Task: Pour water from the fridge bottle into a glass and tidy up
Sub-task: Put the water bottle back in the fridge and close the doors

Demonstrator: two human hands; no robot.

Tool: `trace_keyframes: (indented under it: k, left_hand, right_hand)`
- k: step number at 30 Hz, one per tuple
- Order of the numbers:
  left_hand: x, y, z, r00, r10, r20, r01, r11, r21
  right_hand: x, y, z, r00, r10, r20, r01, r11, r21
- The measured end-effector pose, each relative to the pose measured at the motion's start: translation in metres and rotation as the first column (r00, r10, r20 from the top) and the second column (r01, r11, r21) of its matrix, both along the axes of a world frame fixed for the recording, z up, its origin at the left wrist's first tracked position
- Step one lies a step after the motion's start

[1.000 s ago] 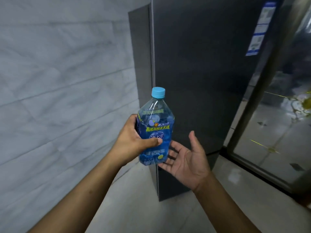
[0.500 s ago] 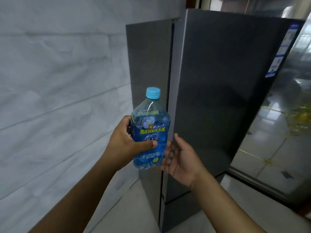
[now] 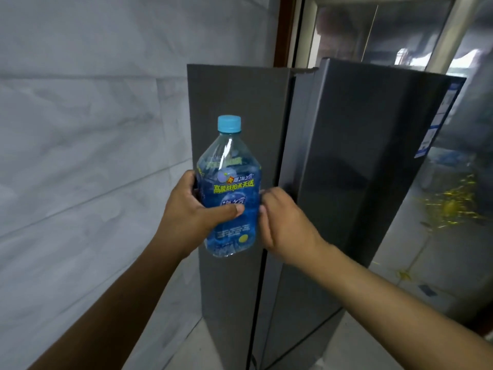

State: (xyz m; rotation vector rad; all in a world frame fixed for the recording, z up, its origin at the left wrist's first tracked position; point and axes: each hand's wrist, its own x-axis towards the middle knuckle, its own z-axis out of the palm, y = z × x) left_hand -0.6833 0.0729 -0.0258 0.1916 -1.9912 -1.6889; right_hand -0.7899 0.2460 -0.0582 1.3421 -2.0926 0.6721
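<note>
1. The bottle (image 3: 229, 198) is upright at the centre of the frame, in the air in front of the fridge (image 3: 346, 182). Its blue cap (image 3: 229, 123) is screwed on.
2. The left hand (image 3: 192, 214) holds it from the left side at the label band. The thumb (image 3: 226, 210) lies across the front and the other fingers wrap behind, out of sight.
3. The right hand (image 3: 282, 225) is just right of the bottle with its fingers curled inward, near the seam between the fridge doors. I cannot tell whether they grip a door edge, touch the bottle or hold nothing.
4. Handling, as a judgement: it is clear thin plastic and looks filled up to the shoulder, so it is likely fairly heavy for one hand, and soft enough to dent under a hard squeeze.
5. If it is cold, the skin may be damp and slippery. The label band looks like the surest place to hold, with a second hand under the base if it slips.
6. With the cap on it can be tilted without spilling. Once open, squeezing could push water out.
7. No glass is in view. The grey wall (image 3: 93, 156) fills the left of the frame.
</note>
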Motion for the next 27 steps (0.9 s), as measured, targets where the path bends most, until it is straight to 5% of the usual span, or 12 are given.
trace_keyframes:
  k: [4,8,10,23,27]
  left_hand:
    - [-0.009,-0.017,-0.006,0.998,0.060,0.015,-0.061,0.997,0.049]
    - [-0.012,-0.025,-0.012,0.997,0.075,0.033,-0.078,0.994,0.081]
    - [-0.011,-0.026,-0.015,0.997,0.070,0.042,-0.073,0.993,0.097]
    - [-0.004,-0.012,-0.022,0.999,0.002,0.054,-0.006,0.997,0.071]
    - [-0.004,-0.012,-0.028,0.998,-0.031,0.056,0.026,0.995,0.091]
  right_hand:
    - [-0.012,-0.006,-0.011,0.853,-0.092,-0.513,0.334,0.853,0.402]
    - [-0.013,-0.007,-0.020,0.723,0.035,-0.690,0.603,0.456,0.655]
    - [-0.014,-0.010,-0.022,0.680,0.087,-0.728,0.647,0.395,0.652]
    - [-0.005,0.003,-0.031,0.679,0.030,-0.734,0.643,0.458,0.614]
    - [0.014,0.050,-0.043,0.716,-0.115,-0.688,0.574,0.658,0.488]
